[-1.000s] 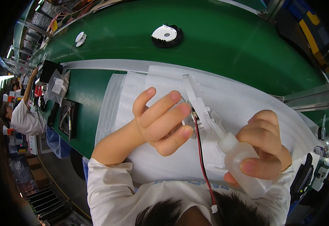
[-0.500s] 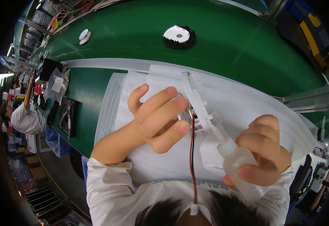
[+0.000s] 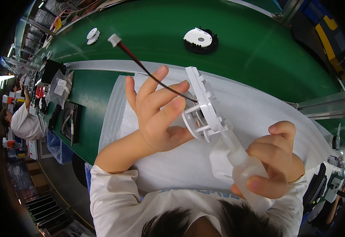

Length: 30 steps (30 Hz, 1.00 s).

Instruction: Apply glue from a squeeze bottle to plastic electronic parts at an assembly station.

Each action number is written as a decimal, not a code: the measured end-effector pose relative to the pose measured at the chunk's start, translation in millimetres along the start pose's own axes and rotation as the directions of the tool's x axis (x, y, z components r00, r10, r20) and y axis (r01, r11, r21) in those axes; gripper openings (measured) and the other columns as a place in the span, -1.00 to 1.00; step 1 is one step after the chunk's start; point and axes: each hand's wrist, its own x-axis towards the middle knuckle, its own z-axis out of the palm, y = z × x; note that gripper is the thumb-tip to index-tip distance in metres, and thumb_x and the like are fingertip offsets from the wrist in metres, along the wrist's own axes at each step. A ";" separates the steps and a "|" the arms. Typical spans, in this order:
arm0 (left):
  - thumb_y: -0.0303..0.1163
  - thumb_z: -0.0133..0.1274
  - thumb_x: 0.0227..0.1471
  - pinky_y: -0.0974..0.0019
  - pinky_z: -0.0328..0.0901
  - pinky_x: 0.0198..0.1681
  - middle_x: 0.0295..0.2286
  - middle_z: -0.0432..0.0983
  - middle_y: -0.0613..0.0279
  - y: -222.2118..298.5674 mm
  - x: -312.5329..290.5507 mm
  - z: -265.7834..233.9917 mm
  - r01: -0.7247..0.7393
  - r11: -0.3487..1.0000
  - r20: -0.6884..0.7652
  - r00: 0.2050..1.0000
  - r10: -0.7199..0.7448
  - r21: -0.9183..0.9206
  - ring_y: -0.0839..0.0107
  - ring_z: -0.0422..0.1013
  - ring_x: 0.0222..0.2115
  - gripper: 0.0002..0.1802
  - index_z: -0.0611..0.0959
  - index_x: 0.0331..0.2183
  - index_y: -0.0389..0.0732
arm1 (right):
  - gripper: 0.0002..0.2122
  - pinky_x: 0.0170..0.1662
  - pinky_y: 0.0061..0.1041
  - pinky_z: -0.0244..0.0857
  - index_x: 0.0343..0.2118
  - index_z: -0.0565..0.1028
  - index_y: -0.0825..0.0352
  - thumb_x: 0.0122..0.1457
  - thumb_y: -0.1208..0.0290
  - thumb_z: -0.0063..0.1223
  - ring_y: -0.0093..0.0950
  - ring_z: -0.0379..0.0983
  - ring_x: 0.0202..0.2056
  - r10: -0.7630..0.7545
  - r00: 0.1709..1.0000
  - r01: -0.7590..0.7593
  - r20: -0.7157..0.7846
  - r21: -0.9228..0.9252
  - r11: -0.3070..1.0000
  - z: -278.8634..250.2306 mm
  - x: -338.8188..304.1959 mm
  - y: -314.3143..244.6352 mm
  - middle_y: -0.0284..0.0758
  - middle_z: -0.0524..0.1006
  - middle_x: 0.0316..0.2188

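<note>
Each grip is clamped: left hand [image 3: 153,118] on a white wired part [image 3: 206,103], right hand [image 3: 274,156] on a translucent bottle [image 3: 246,169].

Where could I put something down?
There's room on the green surface right of the black-and-white disc, and on the white sheet beyond the right hand. It's crowded between that and the left hand, with the white part and bottle, and around the plastic bag.

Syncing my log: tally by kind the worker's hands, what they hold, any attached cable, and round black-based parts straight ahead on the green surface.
Hands: 2 (left hand, right hand)
White plastic part: 1
Translucent bottle: 1
Red-and-black cable: 1
Black-based round part: 1
Total: 6
</note>
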 end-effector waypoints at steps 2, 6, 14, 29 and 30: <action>-0.09 0.28 -0.48 -0.03 -0.45 0.07 -0.27 0.41 0.14 0.0 2.0 0.8 0.027 0.999 0.018 0.999 -0.027 -0.019 0.07 0.20 -0.07 -0.20 0.30 -0.15 -0.12 | -0.65 -0.30 -0.42 0.02 -0.31 0.33 0.01 -0.26 0.37 0.09 -0.60 0.18 -0.66 0.004 1.000 -0.004 0.019 -0.013 1.000 -0.8 -0.7 0.0 -0.42 0.34 -0.61; -0.10 0.31 -0.53 -0.05 -0.42 0.06 -0.31 0.42 0.13 4.2 5.9 -2.2 0.129 0.988 0.101 0.988 -0.119 -0.090 0.08 0.21 -0.07 -0.16 0.29 -0.16 -0.16 | -0.64 -0.30 -0.40 0.02 -0.31 0.33 -0.01 -0.27 0.37 0.09 -0.59 0.20 -0.63 0.005 0.999 -0.004 0.043 -0.024 1.000 -3.8 -2.4 -0.5 -0.41 0.35 -0.58; -0.20 0.35 -0.62 -0.14 -0.39 0.05 -0.19 0.29 0.04 7.8 4.1 -1.2 0.502 0.787 0.329 0.857 -0.397 -0.358 0.20 0.27 -0.14 -0.13 0.28 -0.20 -0.23 | -0.65 -0.29 -0.39 0.00 -0.30 0.33 -0.03 -0.24 0.31 0.11 -0.59 0.20 -0.60 0.028 0.997 -0.027 0.075 -0.020 0.999 -9.6 -1.3 -0.8 -0.42 0.35 -0.54; -0.42 0.32 -0.53 0.36 0.09 -0.08 -0.26 0.32 0.20 23.1 11.6 -7.7 0.746 0.025 0.594 0.550 -0.587 -0.666 0.45 0.25 -0.19 -0.19 0.26 -0.17 -0.30 | -0.64 -0.30 -0.40 0.01 -0.30 0.32 -0.01 -0.27 0.39 0.03 -0.60 0.19 -0.63 -0.037 0.999 0.037 0.011 -0.065 0.997 0.6 -4.3 2.9 -0.42 0.35 -0.56; -0.42 0.32 -0.53 0.36 0.09 -0.08 -0.26 0.32 0.20 23.1 12.5 -9.3 0.747 0.026 0.594 0.549 -0.588 -0.665 0.45 0.25 -0.19 -0.19 0.26 -0.17 -0.30 | -0.64 -0.30 -0.40 0.01 -0.30 0.32 -0.01 -0.27 0.39 0.03 -0.60 0.19 -0.63 -0.037 0.999 0.037 0.011 -0.063 0.997 0.7 -4.3 3.3 -0.42 0.35 -0.56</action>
